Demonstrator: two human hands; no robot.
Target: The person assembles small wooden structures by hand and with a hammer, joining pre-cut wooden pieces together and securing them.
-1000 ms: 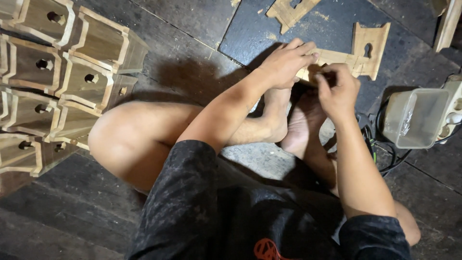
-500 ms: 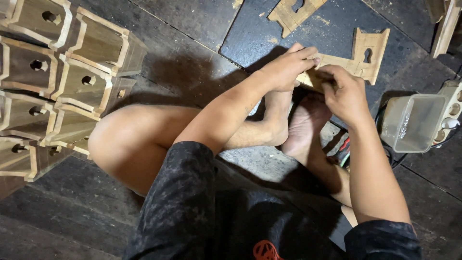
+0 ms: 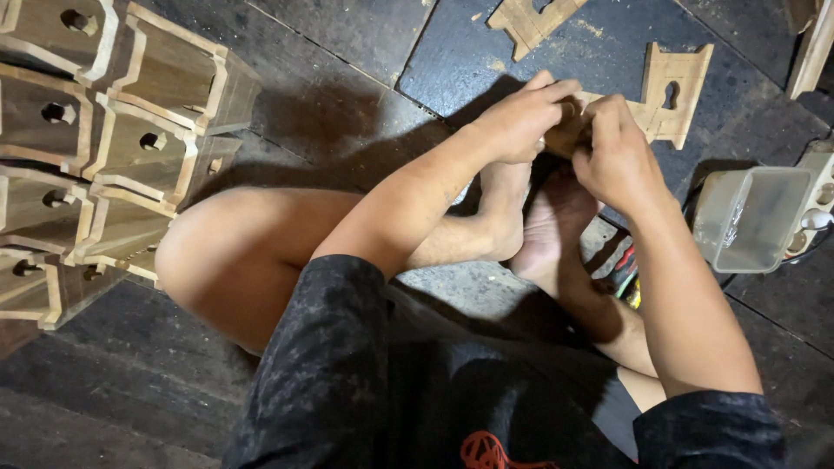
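I sit cross-legged on a dark floor. My left hand (image 3: 521, 117) and my right hand (image 3: 612, 152) meet above my bare feet, both closed on a flat pale wooden piece (image 3: 665, 100) with a keyhole-shaped cutout. The near end of the piece is hidden under my fingers; its far end sticks out to the right. A small dark brown bit shows between the two hands; what it is I cannot tell.
Several wooden boxes with round holes (image 3: 104, 148) are stacked at the left. Another cut wooden piece (image 3: 530, 19) lies at the top. A clear plastic container (image 3: 751, 217) stands at the right beside a white power strip (image 3: 817, 204). A small colourful tool (image 3: 624, 276) lies by my foot.
My hands stay together on the wooden piece. The right hand has shifted slightly up and over the piece's near end; the view has drifted a little.
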